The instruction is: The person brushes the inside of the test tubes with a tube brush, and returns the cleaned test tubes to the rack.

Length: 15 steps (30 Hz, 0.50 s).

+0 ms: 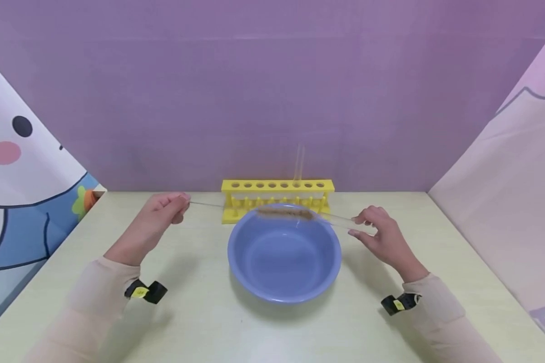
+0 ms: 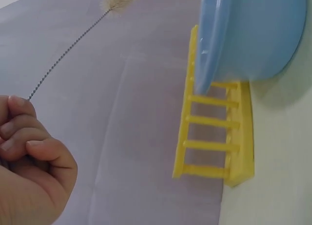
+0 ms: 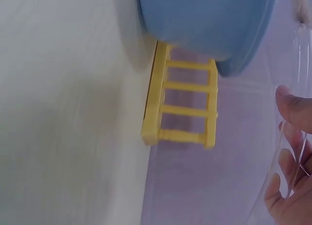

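My left hand (image 1: 161, 214) grips the thin twisted-wire handle of a test tube brush (image 1: 283, 213), which points rightward. Its brown bristles (image 2: 122, 0) hover above the far rim of a blue basin (image 1: 283, 257). On the other side, my right hand (image 1: 383, 239) holds a clear glass test tube (image 1: 340, 221) between thumb and fingers, its mouth toward the brush. The brush tip lies at the tube's mouth; whether it is slightly inside I cannot tell. In the right wrist view the tube (image 3: 302, 64) is partly cut off by the frame edge.
A yellow test tube rack (image 1: 277, 184) stands behind the basin, against the purple backdrop (image 1: 272, 101). One clear test tube (image 1: 299, 161) sticks up from it. The pale tabletop (image 1: 191, 312) runs between printed side panels.
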Tool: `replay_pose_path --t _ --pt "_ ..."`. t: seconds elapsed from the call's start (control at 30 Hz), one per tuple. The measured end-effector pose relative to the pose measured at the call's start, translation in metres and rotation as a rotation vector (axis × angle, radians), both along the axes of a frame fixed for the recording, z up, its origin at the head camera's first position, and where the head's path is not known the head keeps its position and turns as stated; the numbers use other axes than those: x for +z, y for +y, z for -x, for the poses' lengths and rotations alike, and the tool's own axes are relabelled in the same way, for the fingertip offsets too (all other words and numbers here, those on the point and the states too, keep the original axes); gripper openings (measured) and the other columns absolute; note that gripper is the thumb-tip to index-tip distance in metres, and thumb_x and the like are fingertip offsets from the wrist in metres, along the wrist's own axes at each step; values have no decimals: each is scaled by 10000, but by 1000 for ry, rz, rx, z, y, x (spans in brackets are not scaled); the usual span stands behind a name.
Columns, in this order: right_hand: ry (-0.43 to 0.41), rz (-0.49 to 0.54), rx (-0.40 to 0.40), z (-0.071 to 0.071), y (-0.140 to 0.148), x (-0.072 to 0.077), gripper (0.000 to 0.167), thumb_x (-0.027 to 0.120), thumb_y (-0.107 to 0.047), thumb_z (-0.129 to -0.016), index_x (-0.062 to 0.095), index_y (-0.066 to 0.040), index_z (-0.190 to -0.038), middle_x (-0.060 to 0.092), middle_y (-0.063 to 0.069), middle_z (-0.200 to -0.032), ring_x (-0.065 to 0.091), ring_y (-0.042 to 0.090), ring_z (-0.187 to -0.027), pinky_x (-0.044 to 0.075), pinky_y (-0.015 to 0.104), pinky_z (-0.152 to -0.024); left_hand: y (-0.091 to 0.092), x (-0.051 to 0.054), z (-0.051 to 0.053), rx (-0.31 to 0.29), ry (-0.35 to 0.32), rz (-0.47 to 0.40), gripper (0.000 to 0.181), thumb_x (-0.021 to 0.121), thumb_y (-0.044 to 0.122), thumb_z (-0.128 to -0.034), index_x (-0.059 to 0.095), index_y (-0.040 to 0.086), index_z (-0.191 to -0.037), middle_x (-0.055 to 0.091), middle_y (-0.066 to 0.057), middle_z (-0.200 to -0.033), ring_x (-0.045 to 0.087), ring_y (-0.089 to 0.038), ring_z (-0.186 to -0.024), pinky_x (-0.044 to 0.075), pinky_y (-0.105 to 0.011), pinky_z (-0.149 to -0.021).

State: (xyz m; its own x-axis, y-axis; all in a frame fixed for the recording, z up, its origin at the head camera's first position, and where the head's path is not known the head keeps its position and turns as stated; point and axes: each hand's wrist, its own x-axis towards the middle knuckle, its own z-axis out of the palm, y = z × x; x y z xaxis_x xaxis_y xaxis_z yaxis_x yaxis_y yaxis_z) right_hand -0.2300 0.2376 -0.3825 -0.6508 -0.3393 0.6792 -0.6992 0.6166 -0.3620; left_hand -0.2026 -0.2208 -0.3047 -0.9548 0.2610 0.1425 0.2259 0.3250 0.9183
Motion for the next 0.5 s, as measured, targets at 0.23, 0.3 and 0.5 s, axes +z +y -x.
replay_pose_path --t 0.23,0.3,0.5 --pt "6 -5 -11 -3 4 2 310 809 49 -644 592 -78 -825 570 -30 -795 452 170 -761 364 239 -662 -14 -2 0 -14 -13 -86 414 413 316 -1013 370 90 -669 263 -10 -619 313 -167 -635 325 -293 -657" --pt "5 -8 -5 -3 2 4 300 808 38 -654 593 -74 -828 572 -14 -797 450 167 -773 362 242 -663 -15 -3 0 -21 -10 -105 409 415 307 -1013 379 96 -665 266 -10 -618 314 -160 -633 326 -283 -649" --pt "-10 4 -5 -5 -4 6 291 808 36 -658 594 -74 -821 578 12 -786 450 189 -761 360 257 -674 -14 -2 0 -25 -11 -119 411 420 306 -1012 376 89 -665 260 -19 -624 301 -164 -618 310 -288 -639"
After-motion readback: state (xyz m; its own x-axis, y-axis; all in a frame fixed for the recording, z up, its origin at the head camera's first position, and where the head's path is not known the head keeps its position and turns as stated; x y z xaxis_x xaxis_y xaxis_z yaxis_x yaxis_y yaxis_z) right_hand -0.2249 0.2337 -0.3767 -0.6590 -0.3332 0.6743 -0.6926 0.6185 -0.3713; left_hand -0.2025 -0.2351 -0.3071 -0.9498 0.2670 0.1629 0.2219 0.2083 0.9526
